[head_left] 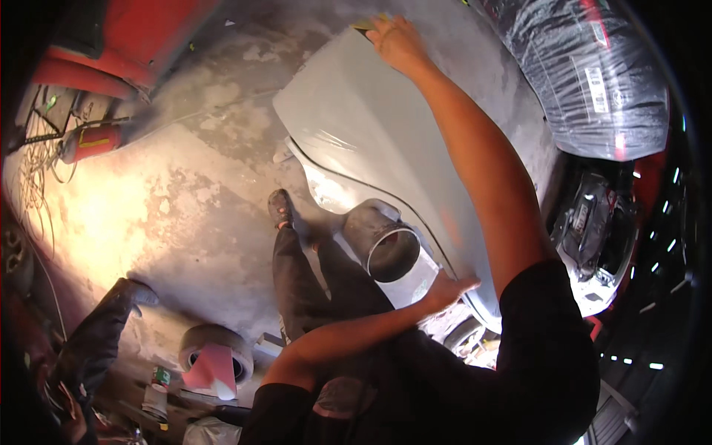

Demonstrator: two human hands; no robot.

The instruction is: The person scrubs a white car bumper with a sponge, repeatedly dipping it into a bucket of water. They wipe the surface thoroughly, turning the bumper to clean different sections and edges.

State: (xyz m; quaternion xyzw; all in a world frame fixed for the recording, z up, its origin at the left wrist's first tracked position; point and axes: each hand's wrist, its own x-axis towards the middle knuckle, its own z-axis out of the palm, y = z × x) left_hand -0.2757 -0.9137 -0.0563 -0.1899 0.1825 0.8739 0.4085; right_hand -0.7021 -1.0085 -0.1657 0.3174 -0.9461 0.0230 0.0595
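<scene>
A large light-grey car body panel [386, 141] slants across the middle, with a dark line along its curved left edge. My left hand [447, 291] grips its near end, thumb on the top face and the other fingers largely hidden. Stretched out to the far end, my right hand [400, 46] rests at the panel's corner with bent fingers. Under those fingertips a thin yellow piece [362, 27] peeks out; its kind is too small to make out. A round open metal drum [371, 237] stands beneath the panel's left edge, close to my legs.
Another person's leg [100, 326] is at the lower left. Nearby lies a tire [194, 341] with a pink sheet [215, 365] on it, and a can [159, 378]. Plastic-wrapped car part [593, 81] stands at right, red bodywork [141, 44] at far left, near a cable coil [37, 174].
</scene>
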